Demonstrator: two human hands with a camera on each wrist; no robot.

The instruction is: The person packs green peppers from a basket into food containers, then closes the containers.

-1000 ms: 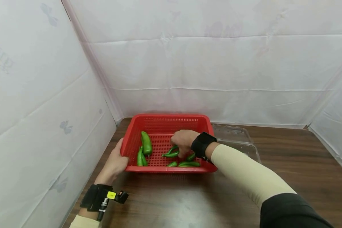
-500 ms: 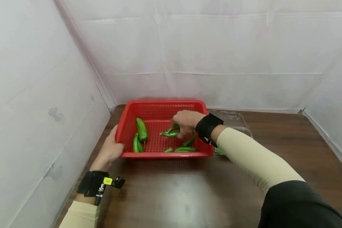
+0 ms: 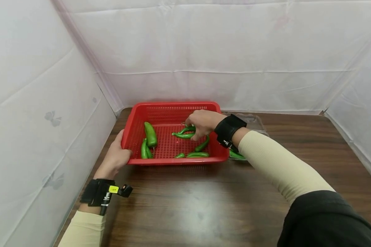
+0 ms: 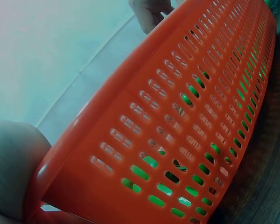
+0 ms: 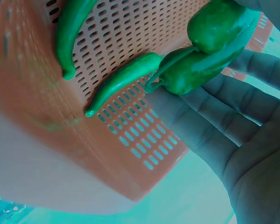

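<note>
Green peppers (image 3: 150,133) lie in a red slotted basket (image 3: 173,106) on dark woodgrain table (image 3: 204,199).

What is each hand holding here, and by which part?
The right hand grips two green peppers near their stem ends, lifted above the red basket floor. The left hand holds the basket by its left front corner rim.

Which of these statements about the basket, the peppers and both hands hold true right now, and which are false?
1. The right hand holds green chili peppers above the red perforated plastic basket. True.
2. The left hand rests flat on the brown wooden table, away from the basket. False: it holds the basket's left edge.
3. The basket is empty. False: several green peppers lie inside.
4. A clear plastic container sits to the right of the basket. True.
</note>
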